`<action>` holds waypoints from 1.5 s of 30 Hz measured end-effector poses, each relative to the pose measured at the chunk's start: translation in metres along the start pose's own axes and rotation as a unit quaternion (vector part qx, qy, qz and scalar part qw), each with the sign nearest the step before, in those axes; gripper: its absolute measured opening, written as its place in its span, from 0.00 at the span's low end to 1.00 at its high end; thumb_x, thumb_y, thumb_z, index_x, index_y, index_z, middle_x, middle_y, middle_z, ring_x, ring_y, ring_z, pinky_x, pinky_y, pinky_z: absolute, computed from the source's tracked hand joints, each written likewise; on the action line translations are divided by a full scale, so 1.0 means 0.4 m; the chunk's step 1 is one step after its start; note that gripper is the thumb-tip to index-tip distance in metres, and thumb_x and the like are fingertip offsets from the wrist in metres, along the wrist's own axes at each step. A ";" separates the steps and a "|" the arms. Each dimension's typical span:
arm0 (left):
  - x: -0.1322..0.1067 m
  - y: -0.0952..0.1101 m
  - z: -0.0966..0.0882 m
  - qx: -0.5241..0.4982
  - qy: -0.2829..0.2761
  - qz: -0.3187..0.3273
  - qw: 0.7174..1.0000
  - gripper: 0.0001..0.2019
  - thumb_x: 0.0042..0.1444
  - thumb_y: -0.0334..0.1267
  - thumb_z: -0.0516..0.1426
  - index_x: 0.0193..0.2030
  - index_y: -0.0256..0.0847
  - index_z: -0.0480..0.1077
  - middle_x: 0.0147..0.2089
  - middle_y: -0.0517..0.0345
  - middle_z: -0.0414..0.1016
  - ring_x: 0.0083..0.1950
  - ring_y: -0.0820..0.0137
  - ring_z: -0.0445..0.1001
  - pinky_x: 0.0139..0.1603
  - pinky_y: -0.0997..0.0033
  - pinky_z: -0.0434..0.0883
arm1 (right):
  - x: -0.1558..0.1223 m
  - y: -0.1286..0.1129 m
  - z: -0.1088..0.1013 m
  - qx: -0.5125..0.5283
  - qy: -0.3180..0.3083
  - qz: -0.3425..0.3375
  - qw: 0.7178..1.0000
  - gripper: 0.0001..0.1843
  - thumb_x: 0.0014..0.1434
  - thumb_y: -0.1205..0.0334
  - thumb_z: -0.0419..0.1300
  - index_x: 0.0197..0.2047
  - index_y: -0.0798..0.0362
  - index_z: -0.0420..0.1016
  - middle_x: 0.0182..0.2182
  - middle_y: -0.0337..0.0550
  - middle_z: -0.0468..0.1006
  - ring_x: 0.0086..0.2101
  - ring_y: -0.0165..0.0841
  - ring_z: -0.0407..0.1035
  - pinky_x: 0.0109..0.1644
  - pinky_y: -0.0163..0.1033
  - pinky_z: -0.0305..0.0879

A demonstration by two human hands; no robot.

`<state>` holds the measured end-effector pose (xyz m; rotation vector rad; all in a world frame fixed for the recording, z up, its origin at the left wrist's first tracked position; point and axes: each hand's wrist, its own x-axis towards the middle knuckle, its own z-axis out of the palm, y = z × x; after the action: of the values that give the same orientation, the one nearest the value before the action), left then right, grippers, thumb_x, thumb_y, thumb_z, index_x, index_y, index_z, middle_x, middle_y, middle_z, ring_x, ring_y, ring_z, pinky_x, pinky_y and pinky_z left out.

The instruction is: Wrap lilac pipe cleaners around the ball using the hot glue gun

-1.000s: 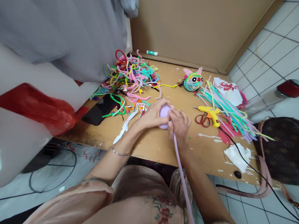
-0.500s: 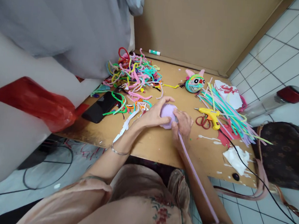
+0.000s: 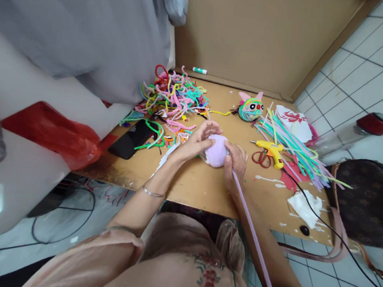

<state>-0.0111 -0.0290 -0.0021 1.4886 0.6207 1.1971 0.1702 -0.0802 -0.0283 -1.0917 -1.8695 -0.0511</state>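
Observation:
A lilac ball [image 3: 216, 150] wound from pipe cleaner sits between my hands over the middle of the brown table [image 3: 195, 183]. My left hand [image 3: 196, 140] curls around the ball's left and upper side. My right hand [image 3: 235, 162] pinches a long lilac pipe cleaner [image 3: 253, 237] right where it meets the ball; its loose end trails down past my right forearm toward my lap.
A tangle of coloured pipe cleaners [image 3: 173, 95] and a black phone [image 3: 132, 139] lie at left. A finished striped ball face [image 3: 250, 108], straight pipe cleaners [image 3: 293, 149], a yellow glue gun [image 3: 272, 150], red scissors [image 3: 259, 157] and a brown bag [image 3: 369, 197] are at right.
The ball has been turned and lifted slightly between my hands, showing more of its wound surface. The trailing lilac strand has swung to the right.

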 end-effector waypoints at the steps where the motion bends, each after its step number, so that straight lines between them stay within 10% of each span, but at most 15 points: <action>1: 0.000 -0.001 0.002 -0.001 0.005 0.003 1.000 0.26 0.50 0.44 0.64 0.53 0.45 0.59 0.57 0.48 0.73 0.63 0.61 0.71 0.62 0.59 0.67 | 0.000 0.000 0.000 -0.001 0.001 0.000 1.000 0.22 0.70 0.56 0.44 0.61 0.49 0.69 0.54 0.48 0.78 0.55 0.40 0.69 0.61 0.48 0.60; 45: 0.000 -0.006 0.006 0.017 0.027 -0.027 0.999 0.20 0.56 0.44 0.58 0.53 0.42 0.61 0.54 0.46 0.76 0.57 0.61 0.75 0.53 0.61 0.69 | -0.005 -0.004 -0.003 -0.010 0.006 -0.012 1.000 0.20 0.69 0.60 0.46 0.59 0.50 0.70 0.55 0.49 0.78 0.56 0.40 0.69 0.61 0.48 0.60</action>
<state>-0.0084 -0.0293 -0.0040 1.4631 0.7167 1.1922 0.1703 -0.0829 -0.0285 -1.0807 -1.8749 -0.0886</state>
